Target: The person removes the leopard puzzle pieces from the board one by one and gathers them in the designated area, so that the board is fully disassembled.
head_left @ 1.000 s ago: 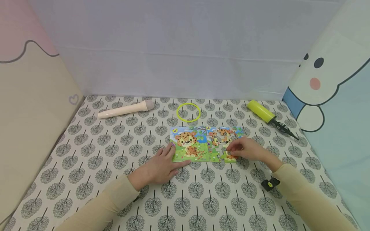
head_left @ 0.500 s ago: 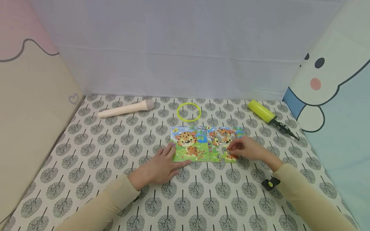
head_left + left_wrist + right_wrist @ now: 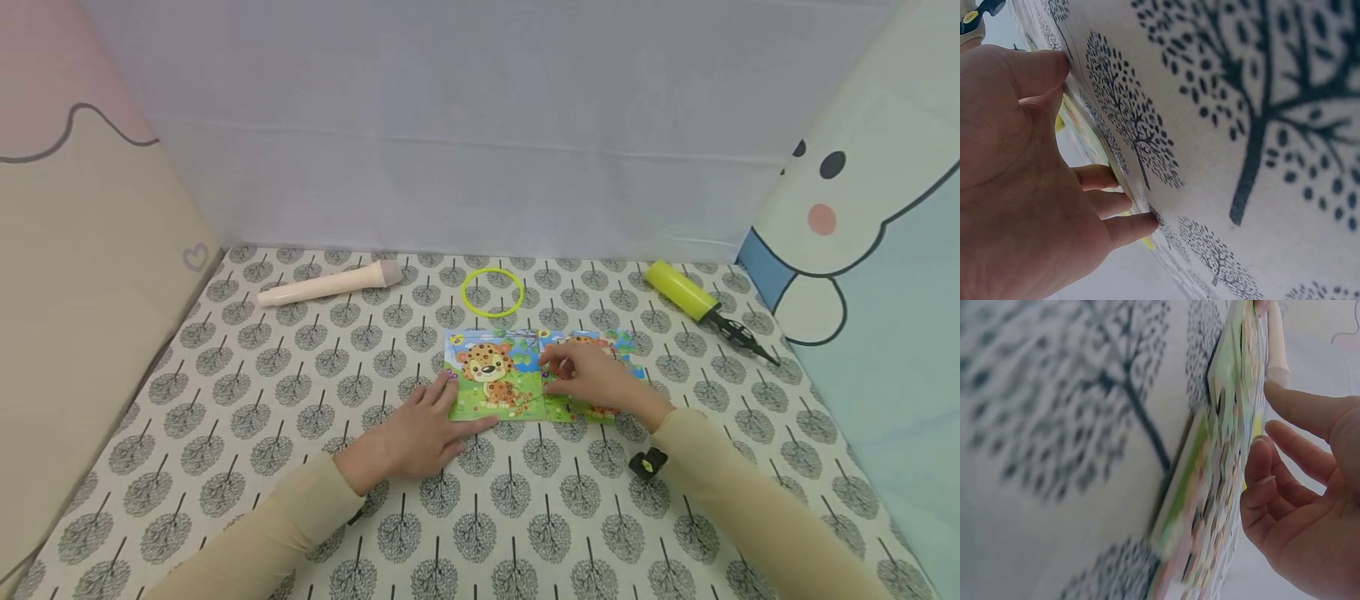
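A leopard picture card (image 3: 491, 379) lies flat in the middle of the table, seen in the head view. My left hand (image 3: 423, 429) rests at its lower left corner, fingers spread along the edges. To its right and against it lies a matching leopard jigsaw puzzle (image 3: 577, 410), its pieces loosely set with gaps between some. Over the puzzle's middle is my right hand (image 3: 592, 377), hiding much of it. In the right wrist view the right thumb (image 3: 1307, 412) stands apart from the bent fingers, and no piece shows between them. Several pieces stand slightly raised and uneven there.
A pale toy microphone (image 3: 330, 285) lies at the back left. Behind the card is a yellow-green ring (image 3: 492, 292). A yellow-green hand pump (image 3: 682, 292) with a black end lies back right. Fabric walls enclose the tree-print tablecloth (image 3: 480, 517) on three sides.
My right hand has moved left from the puzzle's right side to over its middle, its thumb and fingers parting. My left hand stays on the card's corner.
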`<state>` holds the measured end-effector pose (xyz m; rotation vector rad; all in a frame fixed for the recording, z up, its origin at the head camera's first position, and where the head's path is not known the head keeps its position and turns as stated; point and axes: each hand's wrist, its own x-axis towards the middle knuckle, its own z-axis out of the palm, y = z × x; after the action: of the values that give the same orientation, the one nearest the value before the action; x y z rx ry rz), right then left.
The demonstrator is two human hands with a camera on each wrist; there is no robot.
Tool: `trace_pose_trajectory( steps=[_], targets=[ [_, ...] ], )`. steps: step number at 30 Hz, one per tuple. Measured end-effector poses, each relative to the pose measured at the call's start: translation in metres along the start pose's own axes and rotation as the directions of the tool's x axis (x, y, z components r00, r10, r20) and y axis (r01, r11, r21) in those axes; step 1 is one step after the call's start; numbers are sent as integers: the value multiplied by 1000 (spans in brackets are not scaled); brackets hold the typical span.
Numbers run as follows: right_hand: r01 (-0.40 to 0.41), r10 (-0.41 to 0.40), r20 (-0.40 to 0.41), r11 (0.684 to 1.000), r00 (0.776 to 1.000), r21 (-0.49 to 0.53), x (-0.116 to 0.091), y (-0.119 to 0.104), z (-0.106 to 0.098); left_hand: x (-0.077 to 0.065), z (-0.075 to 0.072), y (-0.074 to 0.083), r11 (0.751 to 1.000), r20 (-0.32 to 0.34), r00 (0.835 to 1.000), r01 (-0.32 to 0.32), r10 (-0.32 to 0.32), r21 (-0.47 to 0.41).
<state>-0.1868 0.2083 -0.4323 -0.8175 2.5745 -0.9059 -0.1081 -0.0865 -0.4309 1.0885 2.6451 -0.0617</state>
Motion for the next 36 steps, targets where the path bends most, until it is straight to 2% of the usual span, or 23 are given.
trace_pose_trajectory(
  steps=[6,15,18,23,28,33,36],
  targets=[
    [-36,36,5,999,999,33,15,-11,10,1,1,0,1000,-3,1000,-6,6,3],
    [-65,68,54,997,996,-47,29,-19,18,2,1,0,1000,-16,1000,-10,10,14],
    [-74,76,55,996,996,-45,31,-21,18,2,1,0,1000,-17,1000,-9,9,9],
    [-79,79,44,997,996,-2,31,-23,17,2,3,-1,1000,-6,1000,-4,4,12],
    [-25,24,37,999,999,25,27,-20,16,3,4,-1,1000,4,1000,5,-5,12],
    [-19,14,36,992,999,123,21,-12,13,3,5,-2,1000,-2,1000,7,-7,5],
    [-20,12,41,978,999,209,15,-9,10,2,5,-1,1000,-4,1000,9,-9,7]
  ],
)
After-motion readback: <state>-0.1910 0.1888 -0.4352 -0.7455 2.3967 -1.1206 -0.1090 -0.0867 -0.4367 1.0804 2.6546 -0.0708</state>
